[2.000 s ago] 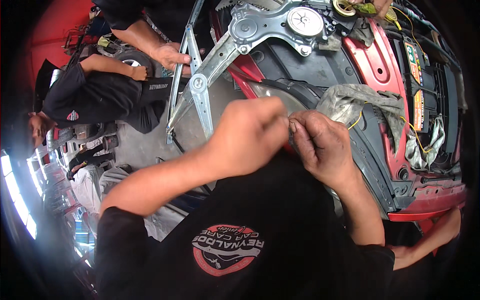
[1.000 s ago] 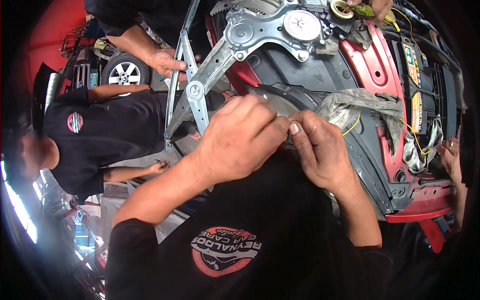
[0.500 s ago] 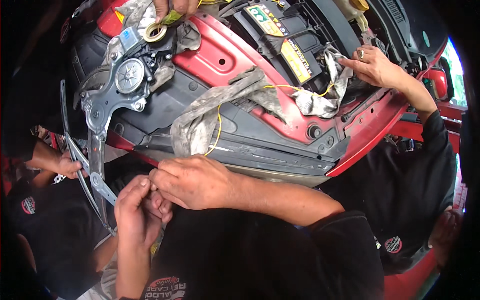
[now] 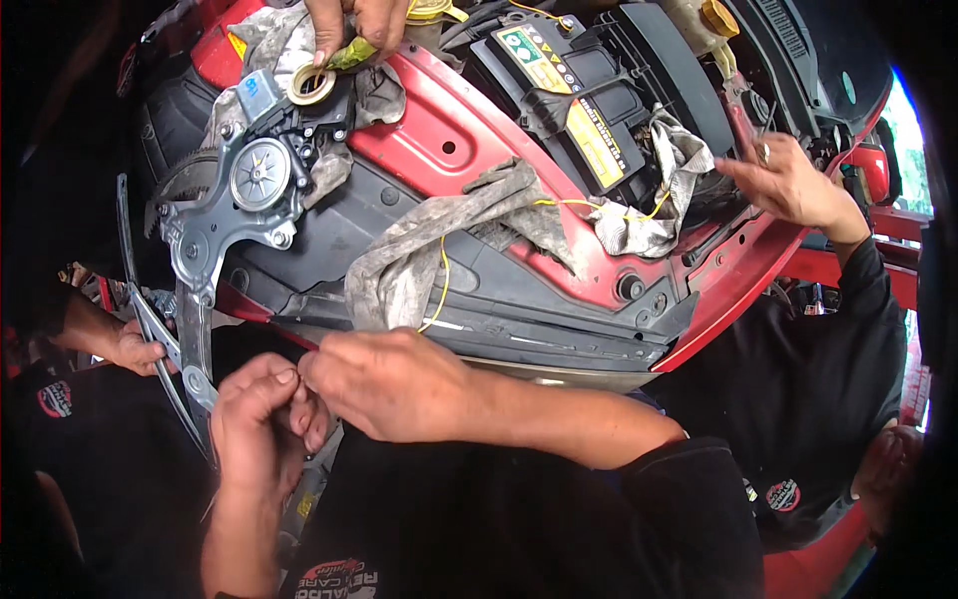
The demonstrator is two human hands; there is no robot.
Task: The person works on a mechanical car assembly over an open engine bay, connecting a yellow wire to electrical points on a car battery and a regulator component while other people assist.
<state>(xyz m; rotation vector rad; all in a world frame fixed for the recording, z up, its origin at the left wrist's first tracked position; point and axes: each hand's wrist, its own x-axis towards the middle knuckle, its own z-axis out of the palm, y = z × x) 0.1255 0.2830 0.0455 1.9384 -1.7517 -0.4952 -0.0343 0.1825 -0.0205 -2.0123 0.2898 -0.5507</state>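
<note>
Low in the view, my left hand [image 4: 254, 414] and my right hand [image 4: 389, 384] meet fingertip to fingertip, both closed in a pinch. A thin yellow wire [image 4: 443, 275] drops from the grey cloth and disappears behind my right hand, which appears to grip it. What lies between the fingertips is too small and hidden to make out. The dirty grey cloth [image 4: 399, 255] is draped over the car's front edge just beyond my right hand. To the left stands a window regulator [image 4: 200, 250] with a round motor, its metal arms reaching down beside my left hand.
A car battery [image 4: 569, 90] sits in the red engine bay [image 4: 439, 110]. Another person's hand [image 4: 788, 180] points near a second cloth [image 4: 654, 230]. Another hand [image 4: 354, 25] at the top holds a yellow tape roll [image 4: 311, 85]. At left, a hand [image 4: 135, 349] grips the regulator's arm.
My left hand has tilted and shifted slightly left and down; my right hand moved slightly down. The other person's hand at right drew back from the cloth, toward the right.
</note>
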